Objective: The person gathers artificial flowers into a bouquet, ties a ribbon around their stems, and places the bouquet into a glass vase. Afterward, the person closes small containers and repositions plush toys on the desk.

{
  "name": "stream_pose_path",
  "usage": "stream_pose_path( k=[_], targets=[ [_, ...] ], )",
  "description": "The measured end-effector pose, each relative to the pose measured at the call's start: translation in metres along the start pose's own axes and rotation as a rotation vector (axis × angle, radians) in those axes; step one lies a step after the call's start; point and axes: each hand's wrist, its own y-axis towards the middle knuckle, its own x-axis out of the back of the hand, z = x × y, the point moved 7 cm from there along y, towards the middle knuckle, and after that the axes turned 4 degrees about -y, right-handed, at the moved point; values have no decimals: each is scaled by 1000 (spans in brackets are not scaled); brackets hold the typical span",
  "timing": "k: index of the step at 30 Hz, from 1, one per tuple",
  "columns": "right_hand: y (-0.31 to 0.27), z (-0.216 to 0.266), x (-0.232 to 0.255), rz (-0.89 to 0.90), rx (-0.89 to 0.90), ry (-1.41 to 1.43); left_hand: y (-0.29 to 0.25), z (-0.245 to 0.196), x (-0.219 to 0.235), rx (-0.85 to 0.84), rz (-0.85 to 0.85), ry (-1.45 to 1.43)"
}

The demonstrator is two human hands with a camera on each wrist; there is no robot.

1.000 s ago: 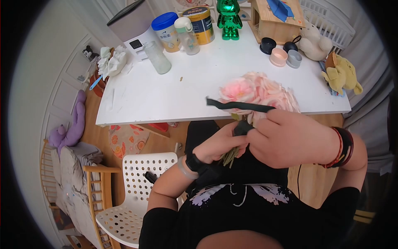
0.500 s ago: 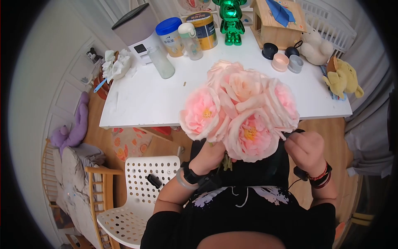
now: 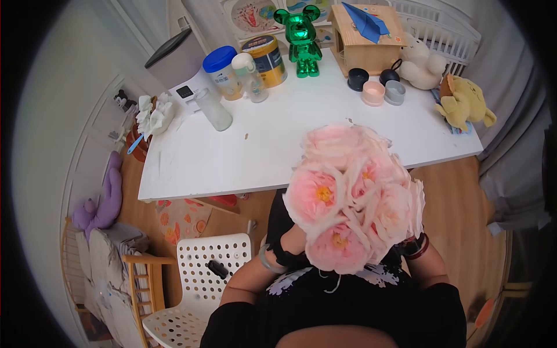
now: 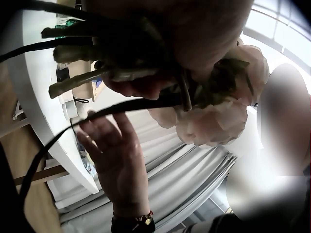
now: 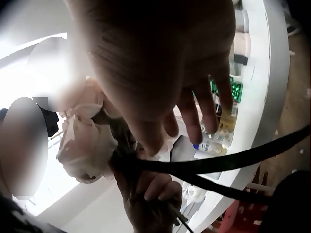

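FAULT CONDITIONS: SLIP, TANGLE AND LOST TENSION

1. Far left: the glass vessel (image 3: 214, 110) stands on the white surface (image 3: 261, 162), well apart from the work. Contact is unlikely unless an arm swings wide.

2. Left hand (image 5: 155, 194): grasping, with fingers curled around the stems (image 4: 73, 87). If this grip relaxes, the stems may slide or rotate against each other; if it over-tightens, they may bruise.

3. Centre: the pink flowers (image 3: 354, 197) are held in front of the person, overlapping the near edge of the surface in the head view. The blooms screen the stems there — a crossed turn could go unseen. Petals may crease if pushed against that edge.

4. Dark band (image 5: 218, 159): two lengths run from the bunch. Crossing them carelessly could cause a tangle.

5. Right hand (image 4: 119, 158): released, fingers extended, fingertips at the band — firm contact cannot be told. If the band slips off them, tension would probably drop.
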Motion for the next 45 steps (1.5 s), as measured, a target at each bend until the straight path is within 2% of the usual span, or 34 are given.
stream_pose_path(
  k=[2, 6, 13, 14, 15, 16, 17, 18, 23, 32, 35, 38, 43, 45],
  targets=[
    [-4, 4, 3, -28, 63, -139, 13, 9, -13, 6, 33, -27],
    [-5, 3, 5, -67, 176, -411, 4, 6, -15, 19, 79, -75],
    [-2, -28, 7, -120, 364, -882, 9, 11, -27, 41, 138, -156],
    [-2, -35, 8, -126, 389, -951, -4, 7, -21, 44, 145, -169],
    [1, -56, 15, -124, 386, -951, -3, 7, -20, 48, 151, -185],
    [7, -88, 38, -236, 287, -808, -2, 7, -20, 53, 156, -200],
    [11, -97, 45, -344, 191, -663, -2, 7, -20, 56, 162, -213],
    [12, -98, 46, -342, 190, -662, -1, 7, -19, 59, 168, -226],
    [33, -69, 9, 31, 62, -957, -6, 7, -14, 76, 190, -291],
    [55, -63, -26, 87, 78, -679, -29, 14, -5, 129, 235, -418],
    [24, -63, -7, 104, 88, -584, -35, 12, 0, 139, 254, -464],
    [77, -46, -50, 122, 106, -492, -39, 13, -2, 141, 278, -504],
    [67, -33, -49, 141, 137, -339, -40, 9, 0, 151, 326, -573],
    [61, -26, -47, 145, 152, -279, -23, 10, -5, 156, 350, -601]
  ],
)
